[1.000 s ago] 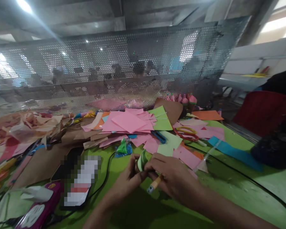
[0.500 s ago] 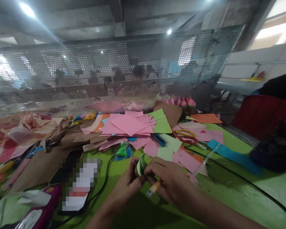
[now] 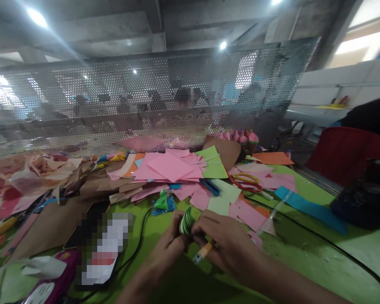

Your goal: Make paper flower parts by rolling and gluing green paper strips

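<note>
My left hand [image 3: 169, 238] is closed around a small roll wound with green and white bands [image 3: 188, 220], holding it tilted above the table. Against the roll's right side press the thumb and fingertips of my right hand [image 3: 226, 236]. Tucked in that same closed hand is a short orange-tan rod with a pale grey end [image 3: 203, 252], pointing down to the left; its kind is unclear. Fingers hide the lower part of the roll. Just beyond my left hand lies a green piece on blue plastic [image 3: 163, 202].
A stack of pink paper sheets [image 3: 169, 165] lies ahead, with a blue cutter [image 3: 211, 187] and yellow-handled scissors [image 3: 245, 178] beside it. At left are a phone [image 3: 106, 249], brown paper [image 3: 47, 226] and a purple device [image 3: 52, 278]. A cable [image 3: 345, 257] crosses the right side. Behind stands a perforated metal screen [image 3: 107, 105].
The roll has turned slightly in my fingers, so more of its green and white bands show. Both hands stay in nearly the same place; the view has shifted a little.
</note>
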A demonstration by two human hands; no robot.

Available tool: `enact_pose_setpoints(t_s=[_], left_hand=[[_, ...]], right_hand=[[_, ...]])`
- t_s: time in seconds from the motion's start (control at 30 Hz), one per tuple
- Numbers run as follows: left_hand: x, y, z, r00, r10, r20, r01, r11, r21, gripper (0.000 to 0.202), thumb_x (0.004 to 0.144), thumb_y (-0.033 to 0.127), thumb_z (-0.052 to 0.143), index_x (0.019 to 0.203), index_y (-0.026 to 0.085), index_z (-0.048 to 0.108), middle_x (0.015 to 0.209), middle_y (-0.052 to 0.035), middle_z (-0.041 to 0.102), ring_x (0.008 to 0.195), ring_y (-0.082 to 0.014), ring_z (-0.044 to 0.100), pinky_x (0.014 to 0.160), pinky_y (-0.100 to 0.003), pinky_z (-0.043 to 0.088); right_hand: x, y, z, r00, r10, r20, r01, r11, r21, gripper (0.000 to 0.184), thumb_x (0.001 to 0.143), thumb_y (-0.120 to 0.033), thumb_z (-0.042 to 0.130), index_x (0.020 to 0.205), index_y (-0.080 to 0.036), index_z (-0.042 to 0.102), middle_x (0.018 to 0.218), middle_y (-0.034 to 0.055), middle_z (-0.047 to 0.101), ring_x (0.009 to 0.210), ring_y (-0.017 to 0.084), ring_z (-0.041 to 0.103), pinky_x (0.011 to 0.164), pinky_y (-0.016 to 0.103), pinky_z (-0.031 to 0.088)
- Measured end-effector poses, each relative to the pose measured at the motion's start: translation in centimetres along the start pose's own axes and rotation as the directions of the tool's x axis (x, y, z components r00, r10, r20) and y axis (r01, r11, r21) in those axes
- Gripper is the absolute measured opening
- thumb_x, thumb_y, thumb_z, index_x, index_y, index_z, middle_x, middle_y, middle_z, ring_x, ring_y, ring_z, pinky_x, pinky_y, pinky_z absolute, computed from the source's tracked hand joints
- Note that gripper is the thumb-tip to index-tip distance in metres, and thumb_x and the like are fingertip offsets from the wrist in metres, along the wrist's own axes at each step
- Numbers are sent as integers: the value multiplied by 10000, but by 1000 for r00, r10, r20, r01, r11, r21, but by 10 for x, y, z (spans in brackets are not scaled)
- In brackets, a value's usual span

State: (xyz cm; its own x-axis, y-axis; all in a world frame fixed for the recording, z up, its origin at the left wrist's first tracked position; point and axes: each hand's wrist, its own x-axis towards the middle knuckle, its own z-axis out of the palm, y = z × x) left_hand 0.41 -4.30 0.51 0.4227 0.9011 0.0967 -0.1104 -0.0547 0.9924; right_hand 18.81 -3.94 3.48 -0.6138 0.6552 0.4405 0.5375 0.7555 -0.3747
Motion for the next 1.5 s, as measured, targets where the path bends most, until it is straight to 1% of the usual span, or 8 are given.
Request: enact_pose_setpoints(t_s=[0.1, 0.23, 0.4, 0.67, 0.9, 1.17, 1.3, 1.5], left_hand=[[0, -1, -1, 1000, -30, 1, 30, 1000, 9, 108, 853, 245, 507, 937, 234, 442, 762, 54, 356, 695, -130, 337, 641, -253, 327], [-1, 0, -2, 1000, -4, 10, 4, 1000, 16, 90, 857, 242, 514, 930, 225, 464, 813, 40, 385, 728, -135, 361, 669, -260, 357], [-2, 0, -2, 1000, 18, 5, -18, 999, -38, 127, 858, 283, 538, 935, 220, 458, 768, 45, 374, 693, -128, 338, 643, -249, 345], [-2, 4, -2, 1000, 9, 2, -9, 1000, -22, 143, 824, 260, 542, 943, 214, 478, 775, 37, 395, 692, -132, 347, 648, -256, 349], [-2, 0, -6, 999, 32, 40, -30, 998, -53, 169, 829, 288, 533, 975, 219, 485, 811, 28, 401, 703, -136, 344, 650, -255, 342], [-3, 0, -6, 998, 31, 52, -26, 996, -90, 188, 829, 283, 529, 1003, 222, 490, 834, 29, 412, 701, -128, 350, 633, -237, 357], [-3, 2, -6, 999, 8, 48, -5, 997, -74, 157, 829, 240, 529, 977, 220, 479, 811, 39, 401, 698, -125, 340, 643, -239, 353], [-4, 6, -5, 997, 22, 67, -17, 997, -81, 195, 805, 269, 522, 989, 216, 481, 804, 38, 393, 690, -129, 347, 627, -250, 346]], right_hand=[[1, -2, -3, 1000, -4, 14, 4, 1000, 6, 171, 756, -51, 580, 827, -201, 537, 795, -1, 565, 673, 143, 477, 599, 242, 333], [2, -3, -7, 1000, -1, 22, 1, 999, 42, 172, 765, -35, 575, 836, -192, 575, 811, 10, 590, 688, 143, 516, 606, 234, 357], [5, -4, -11, 998, 29, 50, -33, 996, 88, 169, 823, -45, 560, 864, -189, 637, 821, 21, 625, 718, 146, 561, 640, 229, 396], [2, -1, -10, 997, 3, 80, -3, 1000, -2, 151, 861, -73, 524, 876, -181, 628, 826, 33, 626, 711, 158, 562, 629, 249, 388], [5, -2, -13, 994, -5, 108, 3, 1000, 19, 143, 896, -104, 512, 868, -179, 631, 810, 39, 623, 717, 162, 558, 645, 259, 405], [3, -4, -14, 997, -32, 75, 33, 999, -23, 182, 949, -145, 487, 898, -185, 657, 788, 38, 624, 696, 161, 561, 629, 261, 396], [3, -4, -13, 997, -30, 77, 35, 997, -67, 174, 943, -144, 482, 873, -176, 638, 785, 43, 623, 691, 167, 562, 627, 267, 397], [3, -4, -11, 995, -50, 91, 61, 991, -120, 148, 936, -136, 471, 878, -173, 602, 826, 56, 620, 697, 178, 563, 620, 277, 391]])
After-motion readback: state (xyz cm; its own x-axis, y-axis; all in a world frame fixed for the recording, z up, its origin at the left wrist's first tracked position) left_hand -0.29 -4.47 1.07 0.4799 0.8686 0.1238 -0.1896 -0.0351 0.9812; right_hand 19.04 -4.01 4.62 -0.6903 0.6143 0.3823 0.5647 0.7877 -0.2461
